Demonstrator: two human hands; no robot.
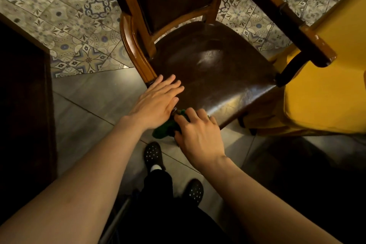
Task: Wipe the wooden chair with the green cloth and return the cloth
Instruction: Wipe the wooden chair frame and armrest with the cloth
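Tiled floor (79, 31) surrounds the chair (213, 69); left hand (156, 103) lies flat, fingers spread, on its seat edge, right hand (198, 132) clutches the cloth (164, 129).

Patterned tiles (75, 25) are seen across the far floor, met by plain grey tiles (95, 105) nearer. A yellow surface (326, 89) stands at right, dark wooden furniture (21, 95) at left. Dim, warm lighting is cast.

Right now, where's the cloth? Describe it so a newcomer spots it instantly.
Find the wooden chair with the dark seat, centre frame. At the seat's front edge, nearest the camera, the green cloth is bunched under the right hand, beside the flat left hand. It's the only green thing there.
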